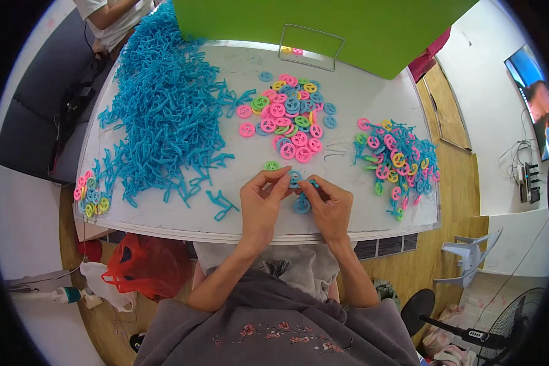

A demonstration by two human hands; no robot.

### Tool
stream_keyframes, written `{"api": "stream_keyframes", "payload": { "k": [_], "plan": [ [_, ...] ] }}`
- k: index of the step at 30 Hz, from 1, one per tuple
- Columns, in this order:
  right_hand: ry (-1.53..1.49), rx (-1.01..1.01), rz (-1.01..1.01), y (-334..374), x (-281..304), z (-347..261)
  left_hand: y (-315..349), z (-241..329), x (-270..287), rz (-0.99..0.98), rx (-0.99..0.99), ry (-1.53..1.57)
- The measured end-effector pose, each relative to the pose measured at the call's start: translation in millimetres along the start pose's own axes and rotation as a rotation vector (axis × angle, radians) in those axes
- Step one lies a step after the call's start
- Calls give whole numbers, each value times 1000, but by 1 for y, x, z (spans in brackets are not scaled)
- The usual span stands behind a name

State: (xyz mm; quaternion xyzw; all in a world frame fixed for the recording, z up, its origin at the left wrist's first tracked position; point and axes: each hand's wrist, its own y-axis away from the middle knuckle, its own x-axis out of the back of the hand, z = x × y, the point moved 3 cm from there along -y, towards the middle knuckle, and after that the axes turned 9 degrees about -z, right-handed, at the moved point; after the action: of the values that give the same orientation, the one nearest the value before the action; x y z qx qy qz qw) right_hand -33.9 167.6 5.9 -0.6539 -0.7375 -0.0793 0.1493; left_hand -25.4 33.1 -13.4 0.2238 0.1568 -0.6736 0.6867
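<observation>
Near the front edge of the white table, my left hand (pixel 263 198) pinches a small blue plastic wheel (pixel 294 178) between thumb and fingertips. Close beside it, my right hand (pixel 332 206) is closed on a small blue plastic piece (pixel 313 183), mostly covered by the fingers. The two parts meet or nearly meet; I cannot tell whether they are joined. Another blue wheel (pixel 301 205) shows just below, between my hands. A green wheel (pixel 271 165) lies beyond my left fingertips. Past my hands is a loose pile of pink, blue, yellow and green wheels (pixel 299 139).
A big heap of blue plastic frame-like parts (pixel 171 110) covers the table's left side. Wheels joined with blue parts (pixel 398 160) lie at right, and more wheels (pixel 92 195) at far left. A green panel (pixel 323 30) with a wire stand (pixel 312 47) borders the back. Another person (pixel 113 21) is at back left.
</observation>
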Motion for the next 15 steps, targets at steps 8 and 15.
{"api": "stream_keyframes", "payload": {
  "k": [8,15],
  "plan": [
    [-184,-99,2,1,-2,2,0,-4,-2,8,71,148],
    [-201,-116,15,2,-1,8,0,0,-4,49,18,96]
  ]
}}
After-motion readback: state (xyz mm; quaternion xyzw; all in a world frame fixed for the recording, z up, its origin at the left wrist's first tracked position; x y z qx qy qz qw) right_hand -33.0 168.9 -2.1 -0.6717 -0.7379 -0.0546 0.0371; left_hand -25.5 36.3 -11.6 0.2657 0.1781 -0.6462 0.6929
